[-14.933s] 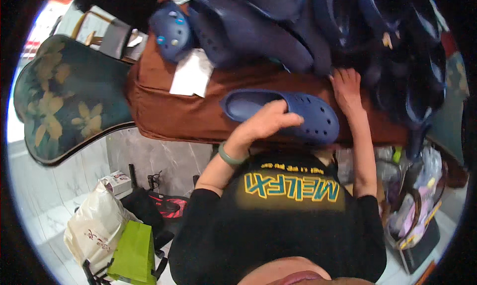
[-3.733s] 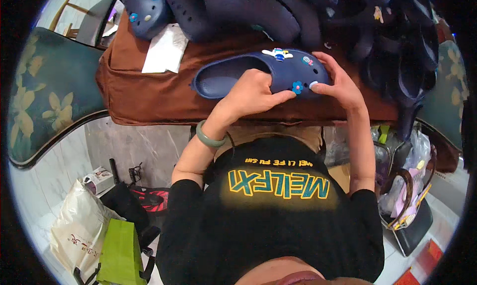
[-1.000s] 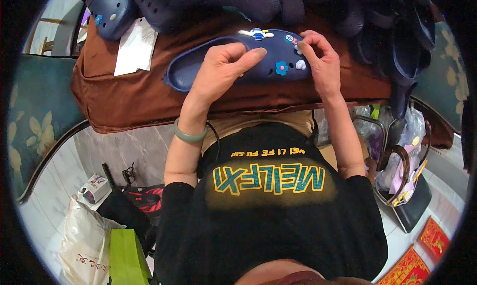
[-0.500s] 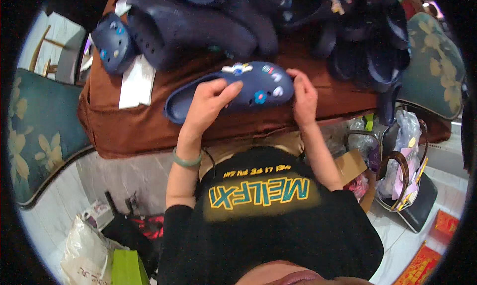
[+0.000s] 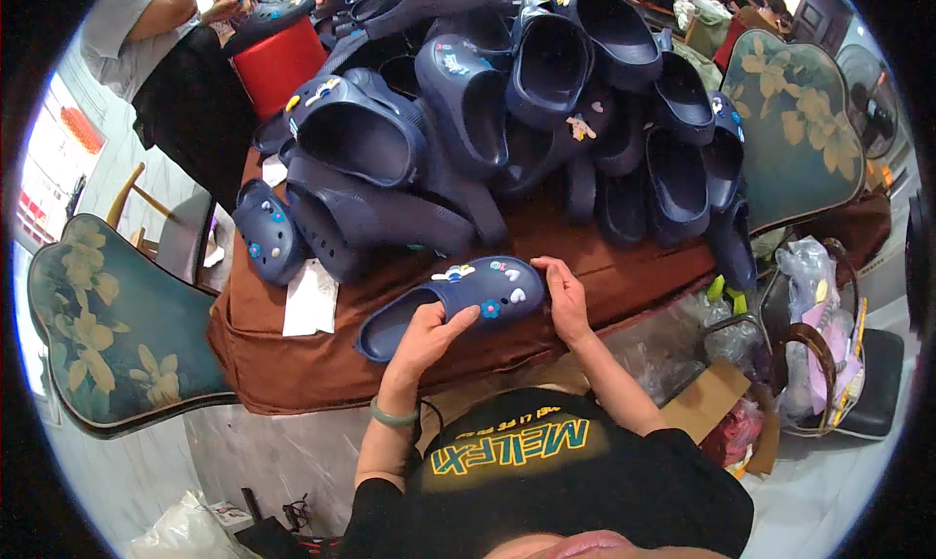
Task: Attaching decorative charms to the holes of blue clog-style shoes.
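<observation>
A navy blue clog (image 5: 463,291) lies on its side edge near the front of the brown-covered table, its toe to the right. Small charms dot its upper, among them a blue flower (image 5: 489,308), white hearts and a white figure. My left hand (image 5: 426,340) is closed on the near side of the clog, its thumb beside the flower charm. At the toe end, my right hand (image 5: 566,301) rests its fingers round the tip; its palm side is partly hidden.
A large heap of navy clogs (image 5: 458,101) covers the table (image 5: 292,379) beyond my hands. White paper (image 5: 310,301) lies at left. Floral chair backs (image 5: 107,335) flank the table. A person (image 5: 146,33) stands far left by a red stool (image 5: 278,67). Bags and a carton (image 5: 707,398) sit at right.
The view has tilted up, showing more of the heap and a person at far left. My left thumb is now closer to the flower charm; both hands stay on the clog.
</observation>
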Tool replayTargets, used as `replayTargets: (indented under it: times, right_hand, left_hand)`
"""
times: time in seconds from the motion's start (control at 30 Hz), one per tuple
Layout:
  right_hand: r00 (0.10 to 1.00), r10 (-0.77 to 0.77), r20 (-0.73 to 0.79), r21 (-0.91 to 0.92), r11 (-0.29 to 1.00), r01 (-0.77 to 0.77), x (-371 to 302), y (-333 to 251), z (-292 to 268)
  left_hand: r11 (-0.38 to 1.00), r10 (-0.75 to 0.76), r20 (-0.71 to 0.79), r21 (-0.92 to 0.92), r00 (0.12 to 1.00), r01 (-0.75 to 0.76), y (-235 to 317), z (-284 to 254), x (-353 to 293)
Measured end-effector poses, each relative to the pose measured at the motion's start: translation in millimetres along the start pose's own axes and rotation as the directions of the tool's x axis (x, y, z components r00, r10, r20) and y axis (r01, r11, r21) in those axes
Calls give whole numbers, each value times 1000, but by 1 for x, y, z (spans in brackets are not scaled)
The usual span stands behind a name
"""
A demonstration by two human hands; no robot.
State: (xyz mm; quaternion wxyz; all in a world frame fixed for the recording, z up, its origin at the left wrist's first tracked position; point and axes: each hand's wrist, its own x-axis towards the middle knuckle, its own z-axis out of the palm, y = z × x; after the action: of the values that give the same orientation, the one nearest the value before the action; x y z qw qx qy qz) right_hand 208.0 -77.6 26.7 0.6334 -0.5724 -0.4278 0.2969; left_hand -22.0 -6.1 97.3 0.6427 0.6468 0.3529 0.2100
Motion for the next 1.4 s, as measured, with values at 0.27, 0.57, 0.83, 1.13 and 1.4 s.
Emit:
replayTargets:
  times: [0.27, 0.57, 0.83, 1.13, 1.4]
  right_hand:
    - [999, -30, 15, 145, 989, 27, -1, 5, -5]
    - [990, 121, 79, 136, 982, -131, -2, 3, -4]
    - [989, -31, 147, 40, 999, 25, 0, 1, -3]
    - [979, -70, 194, -6, 997, 73, 5, 0, -1]
    - [976, -30, 214, 16, 999, 28, 4, -2, -7]
  left_hand:
    - [967, 69, -9, -246, 998, -69, 34, 16, -12]
    - [933, 291, 124, -258, 949, -253, 152, -17, 16]
    - [872, 472, -295, 21, 831, -489, 268, -79, 187]
    - [678, 398, -402, 735, 825, 31, 223, -114, 284]
    - [71, 432, -127, 992, 893, 107, 211, -30, 202]
